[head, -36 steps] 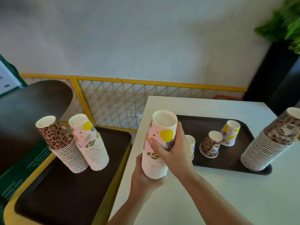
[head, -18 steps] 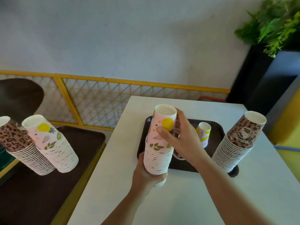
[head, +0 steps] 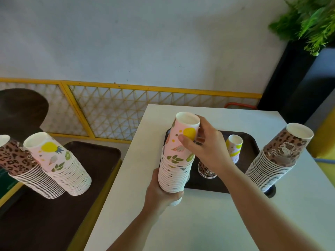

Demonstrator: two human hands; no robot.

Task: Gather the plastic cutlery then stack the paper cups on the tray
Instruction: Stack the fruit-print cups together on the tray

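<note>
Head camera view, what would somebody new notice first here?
Centre frame, a tall pink fruit-print cup stack: the left hand grips its base, the right hand pinches its top cup. A leopard-print stack leans on the dark tray's right end, and two more stacks stand on another tray at left.

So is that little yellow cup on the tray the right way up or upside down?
Upside down. The yellow cup stands alone on the tray with its narrow white base on top and its wider mouth facing down.
</note>
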